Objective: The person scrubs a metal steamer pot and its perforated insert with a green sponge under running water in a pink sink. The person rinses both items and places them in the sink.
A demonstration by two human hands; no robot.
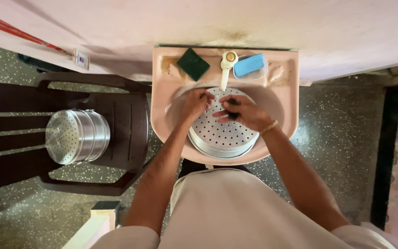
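In the pink sink (162, 92), hands scrub a perforated tray (224, 131).

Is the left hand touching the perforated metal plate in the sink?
Touching. The head view shows the left hand gripping the perforated metal plate's upper rim.

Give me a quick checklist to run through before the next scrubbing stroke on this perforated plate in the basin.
1. Left hand steadies the perforated plate at its rim: ok.
2. Right hand presses a dark scrubber on the plate: ok.
3. Plate sits inside the pink basin, under the tap: ok.
4. Water running: cannot tell.
5. Blue soap and green pad lie on the basin ledge: ok.
6. Steel perforated pot rests on its side on the brown chair: ok.
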